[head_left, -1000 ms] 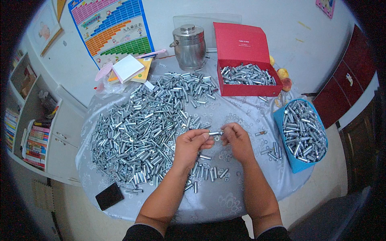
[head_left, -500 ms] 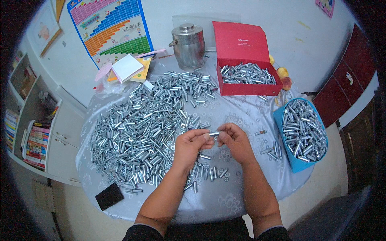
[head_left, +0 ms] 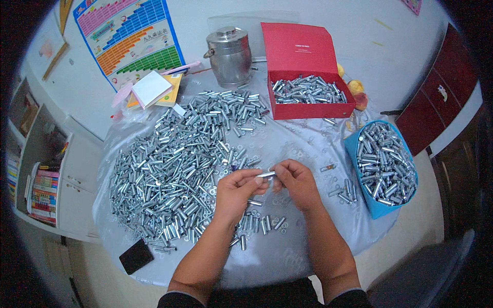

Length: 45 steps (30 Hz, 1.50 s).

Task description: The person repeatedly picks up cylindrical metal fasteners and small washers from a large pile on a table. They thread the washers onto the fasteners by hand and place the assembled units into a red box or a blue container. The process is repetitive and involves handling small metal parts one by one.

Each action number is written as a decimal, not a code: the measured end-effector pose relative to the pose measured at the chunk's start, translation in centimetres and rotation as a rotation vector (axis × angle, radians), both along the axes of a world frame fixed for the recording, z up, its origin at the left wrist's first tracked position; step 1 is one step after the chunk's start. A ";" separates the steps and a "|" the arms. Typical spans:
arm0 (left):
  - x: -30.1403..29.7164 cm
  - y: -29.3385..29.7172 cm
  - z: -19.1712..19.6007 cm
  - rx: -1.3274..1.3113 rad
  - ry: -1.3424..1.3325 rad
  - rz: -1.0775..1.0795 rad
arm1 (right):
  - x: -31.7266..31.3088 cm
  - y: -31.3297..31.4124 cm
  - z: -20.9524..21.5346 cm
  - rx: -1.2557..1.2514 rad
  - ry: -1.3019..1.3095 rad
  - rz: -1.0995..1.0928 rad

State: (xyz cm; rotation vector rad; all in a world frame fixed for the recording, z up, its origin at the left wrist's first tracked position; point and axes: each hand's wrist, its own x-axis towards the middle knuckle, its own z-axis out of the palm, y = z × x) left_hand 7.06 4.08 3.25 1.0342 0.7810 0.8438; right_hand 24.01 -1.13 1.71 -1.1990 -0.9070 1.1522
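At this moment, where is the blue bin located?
In the head view, the blue bin stands at the right edge of the table, nearer than the red box, beside loose metal tubes.

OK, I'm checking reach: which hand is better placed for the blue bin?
Probably the right hand: it is nearer the blue bin, while the left hand is farther off, beside the pile of metal tubes.

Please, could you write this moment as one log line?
left hand: holds metal tube; right hand: at its right end; things: metal pile nearby; rest: red box, blue container
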 end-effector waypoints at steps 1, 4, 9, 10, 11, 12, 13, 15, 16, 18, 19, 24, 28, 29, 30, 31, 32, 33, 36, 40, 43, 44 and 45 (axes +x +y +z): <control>0.1 0.1 0.4 -0.015 -0.014 0.008 | -0.1 0.1 0.4 0.056 0.054 -0.007; 0.8 1.5 1.6 0.000 -0.014 -0.019 | 0.0 0.8 1.9 0.096 0.043 -0.051; 3.7 4.4 3.0 0.016 -0.011 -0.065 | 2.1 3.0 2.2 0.143 -0.007 -0.181; 4.3 5.0 3.2 0.043 -0.011 -0.085 | 2.5 3.5 2.1 0.175 0.008 -0.205; 5.0 5.7 3.1 0.054 -0.022 -0.098 | 2.8 4.0 2.1 0.173 0.008 -0.240; 5.8 6.5 2.9 0.064 -0.032 -0.111 | 3.2 4.5 2.3 0.170 0.007 -0.275; 6.5 7.3 2.7 0.077 -0.040 -0.123 | 3.6 5.1 2.5 0.171 0.010 -0.309; 8.1 9.1 2.4 0.124 -0.021 -0.136 | 4.6 6.3 2.9 0.163 -0.050 -0.370; 8.9 10.1 2.3 0.142 -0.016 -0.142 | 5.0 7.1 3.0 0.162 -0.069 -0.402; 10.7 12.0 2.5 0.190 0.011 -0.154 | 6.4 8.8 2.7 0.183 -0.135 -0.462; 11.6 12.9 2.7 0.247 0.058 -0.157 | 7.0 9.7 2.6 0.210 -0.138 -0.482; 14.7 16.8 2.1 0.619 0.292 -0.070 | 9.9 13.6 1.9 0.251 -0.195 -0.515; 15.6 18.5 1.2 0.766 0.482 -0.054 | 11.0 15.8 0.4 0.158 -0.283 -0.568; 15.6 18.7 1.0 0.793 0.529 -0.064 | 11.0 15.9 0.1 0.166 -0.293 -0.580; 15.6 18.6 0.8 0.784 0.524 -0.068 | 10.9 16.0 0.0 0.175 -0.303 -0.591; 15.6 18.3 1.1 0.775 0.519 -0.073 | 10.8 16.0 0.0 0.184 -0.312 -0.603; 15.6 18.1 1.2 0.767 0.514 -0.078 | 10.8 16.0 -0.1 0.180 -0.299 -0.610; 15.7 18.1 1.0 0.738 0.494 -0.081 | 10.8 15.9 -0.2 0.177 -0.287 -0.619; 14.8 18.2 1.0 0.617 0.395 -0.069 | 10.2 15.7 0.3 0.181 -0.275 -0.590; 11.5 17.4 2.6 0.425 0.207 -0.047 | 9.1 14.6 0.8 0.206 -0.239 -0.558; 8.6 15.9 4.4 0.373 0.196 0.009 | 7.1 13.4 1.3 0.135 -0.210 -0.543; 7.5 15.3 4.5 0.383 0.224 0.032 | 6.1 13.1 1.2 0.111 -0.194 -0.526; 6.4 14.7 4.6 0.393 0.251 0.054 | 5.3 12.6 1.1 0.084 -0.269 -0.453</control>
